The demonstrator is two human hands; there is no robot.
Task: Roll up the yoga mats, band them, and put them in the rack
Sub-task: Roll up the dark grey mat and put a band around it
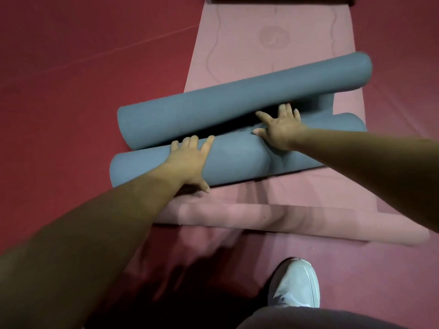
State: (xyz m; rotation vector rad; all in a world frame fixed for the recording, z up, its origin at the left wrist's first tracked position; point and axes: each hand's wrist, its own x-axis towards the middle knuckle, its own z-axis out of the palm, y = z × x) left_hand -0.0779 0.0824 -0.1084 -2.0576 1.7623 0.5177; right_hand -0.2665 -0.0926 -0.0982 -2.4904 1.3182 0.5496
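On a red floor, two blue rolls lie crosswise on one pink yoga mat, the far blue roll just beside the near blue roll; whether they are ends of one mat cannot be told. The left hand rests on the near blue roll, fingers spread and straight. The right hand presses between the two rolls, fingers splayed. One white sneaker stands near the pink mat's blurred rolled end.

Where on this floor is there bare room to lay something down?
Free: the red floor left of the pink mat, and the flat pink mat beyond the far blue roll. Crowded: the middle, where the left hand and right hand rest on the near blue roll.
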